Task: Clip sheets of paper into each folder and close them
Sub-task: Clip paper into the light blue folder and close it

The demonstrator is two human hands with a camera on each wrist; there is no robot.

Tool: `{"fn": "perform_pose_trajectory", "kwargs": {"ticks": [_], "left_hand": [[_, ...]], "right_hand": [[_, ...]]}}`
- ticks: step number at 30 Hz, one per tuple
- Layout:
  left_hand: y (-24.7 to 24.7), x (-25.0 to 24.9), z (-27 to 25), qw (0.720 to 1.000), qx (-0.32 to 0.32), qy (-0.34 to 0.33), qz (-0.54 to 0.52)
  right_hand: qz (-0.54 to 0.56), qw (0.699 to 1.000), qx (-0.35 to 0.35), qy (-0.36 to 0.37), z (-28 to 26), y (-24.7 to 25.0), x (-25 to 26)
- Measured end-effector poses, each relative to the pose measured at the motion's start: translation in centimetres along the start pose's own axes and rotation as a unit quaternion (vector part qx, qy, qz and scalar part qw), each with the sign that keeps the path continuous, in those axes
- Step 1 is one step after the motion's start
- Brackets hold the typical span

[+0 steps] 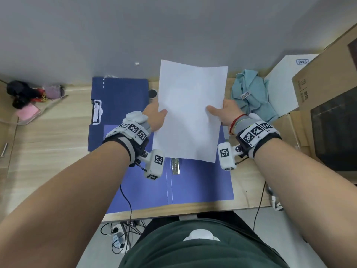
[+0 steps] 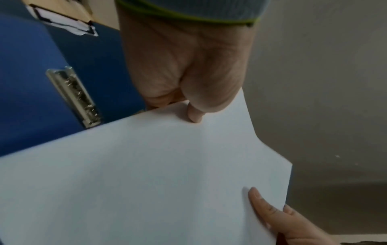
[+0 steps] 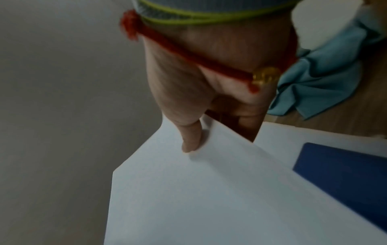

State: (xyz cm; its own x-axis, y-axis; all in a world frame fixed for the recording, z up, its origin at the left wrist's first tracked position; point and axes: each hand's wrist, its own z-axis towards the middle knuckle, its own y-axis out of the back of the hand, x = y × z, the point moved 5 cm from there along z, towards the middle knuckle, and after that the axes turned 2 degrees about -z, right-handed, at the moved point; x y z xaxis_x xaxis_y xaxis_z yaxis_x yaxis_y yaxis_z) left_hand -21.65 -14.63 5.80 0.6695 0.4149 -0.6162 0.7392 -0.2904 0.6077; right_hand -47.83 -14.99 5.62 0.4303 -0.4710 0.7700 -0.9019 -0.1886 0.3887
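Note:
Both hands hold up white sheets of paper [image 1: 190, 111] above the desk. My left hand [image 1: 157, 116] pinches the left edge, thumb on the front. My right hand [image 1: 222, 111] pinches the right edge the same way. An open blue folder [image 1: 197, 184] lies flat below the paper, its metal clip [image 1: 175, 165] showing just under the paper's lower edge. A second, darker blue folder [image 1: 119, 97] lies closed behind it on the left. In the left wrist view the paper [image 2: 146, 174] and the clip [image 2: 75, 96] show; in the right wrist view the paper [image 3: 209, 190] fills the lower part.
A crumpled teal cloth [image 1: 251, 95] lies right of the paper, with a white box [image 1: 284, 82] and cardboard boxes [image 1: 324, 84] beyond. Dark and pink items [image 1: 25, 99] sit at the far left. A grey wall [image 1: 135, 35] stands behind the wooden desk [image 1: 48, 142].

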Motion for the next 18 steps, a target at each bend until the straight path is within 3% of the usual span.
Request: {"fn": "perform_pose_trajectory", "kwargs": {"ticks": [3, 8, 12, 18], "left_hand": [[-2.2, 2.7, 0.7, 0.998, 0.005, 0.03, -0.048], [-3.6, 3.0, -1.5, 0.998, 0.028, 0.034, -0.054], [-5.3, 5.0, -2.7, 0.982, 0.077, 0.071, -0.16], [-7.3, 8.2, -2.8, 0.983, 0.087, 0.112, -0.118]], "right_hand": [[0.034, 0.998, 0.026, -0.054, -0.5, -1.4, -3.4], [-0.005, 0.995, 0.005, -0.096, -1.9, -2.2, -6.7], [-0.057, 0.986, -0.012, -0.158, -3.2, -1.7, -11.1], [-0.141, 0.965, 0.014, -0.222, -4.9, -1.3, -15.6]]}}
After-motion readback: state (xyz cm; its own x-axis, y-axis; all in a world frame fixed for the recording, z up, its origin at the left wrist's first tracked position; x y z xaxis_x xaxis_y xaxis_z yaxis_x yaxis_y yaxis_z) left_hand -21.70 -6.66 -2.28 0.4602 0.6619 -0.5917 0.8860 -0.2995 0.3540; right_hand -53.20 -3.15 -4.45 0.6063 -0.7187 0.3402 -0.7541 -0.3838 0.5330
